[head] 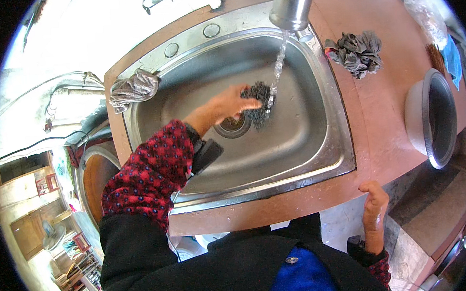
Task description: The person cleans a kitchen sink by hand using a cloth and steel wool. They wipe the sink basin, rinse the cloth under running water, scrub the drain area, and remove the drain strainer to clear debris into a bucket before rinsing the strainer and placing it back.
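Observation:
My left hand (232,105) reaches over the stainless steel sink basin (289,141) and grips a dark, bristly scouring pad (259,103). A stream of water (279,63) from the metal faucet (294,3) falls onto the pad's right side. Below that hand, the drain (234,128) shows partly. A dark band with a flat black piece (208,155) hangs at my left wrist. By the front edge of the counter at right, my right hand (374,201) is curled with wet skin, and nothing shows in it.
A crumpled grey cloth (135,88) lies on the sink's back left corner. Right of the sink sit a bunched dark plastic bag (356,53) and a grey tub (416,112) tipped on its side. Clear plastic (422,14) and a blue cloth (451,63) are at far right.

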{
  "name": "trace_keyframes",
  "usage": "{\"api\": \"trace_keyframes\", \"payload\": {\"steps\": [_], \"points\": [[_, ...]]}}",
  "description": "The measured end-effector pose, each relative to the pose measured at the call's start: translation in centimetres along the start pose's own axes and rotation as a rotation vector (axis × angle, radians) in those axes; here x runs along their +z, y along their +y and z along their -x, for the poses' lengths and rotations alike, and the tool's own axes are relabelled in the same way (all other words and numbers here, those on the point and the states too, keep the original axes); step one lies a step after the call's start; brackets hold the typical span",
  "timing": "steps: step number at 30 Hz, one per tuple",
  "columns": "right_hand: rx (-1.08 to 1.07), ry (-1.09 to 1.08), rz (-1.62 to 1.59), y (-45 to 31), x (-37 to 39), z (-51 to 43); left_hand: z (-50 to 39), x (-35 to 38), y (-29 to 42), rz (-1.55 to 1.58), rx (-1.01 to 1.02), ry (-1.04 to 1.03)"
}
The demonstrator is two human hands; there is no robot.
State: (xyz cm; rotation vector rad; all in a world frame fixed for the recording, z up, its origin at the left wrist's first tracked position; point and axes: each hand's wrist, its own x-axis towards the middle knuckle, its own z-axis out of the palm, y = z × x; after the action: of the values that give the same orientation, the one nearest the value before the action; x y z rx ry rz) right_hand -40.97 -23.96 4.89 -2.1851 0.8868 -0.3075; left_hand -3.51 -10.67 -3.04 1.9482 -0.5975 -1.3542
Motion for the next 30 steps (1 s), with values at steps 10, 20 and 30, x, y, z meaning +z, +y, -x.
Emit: {"api": "trace_keyframes", "payload": {"steps": [10,20,30], "points": [[-0.024,0.030,0.031,0.5,0.0,0.3,-1.0,-2.9,-7.2,-0.980,0.156,0.228],[0.039,0.035,0.034,1.1,0.3,0.5,-0.6,-2.2,-8.0,-1.022,0.160,0.515],[0.091,0.011,0.045,0.3,0.3,-0.2,-1.2,-4.2,-10.5,-0.668,0.053,0.292]]}}
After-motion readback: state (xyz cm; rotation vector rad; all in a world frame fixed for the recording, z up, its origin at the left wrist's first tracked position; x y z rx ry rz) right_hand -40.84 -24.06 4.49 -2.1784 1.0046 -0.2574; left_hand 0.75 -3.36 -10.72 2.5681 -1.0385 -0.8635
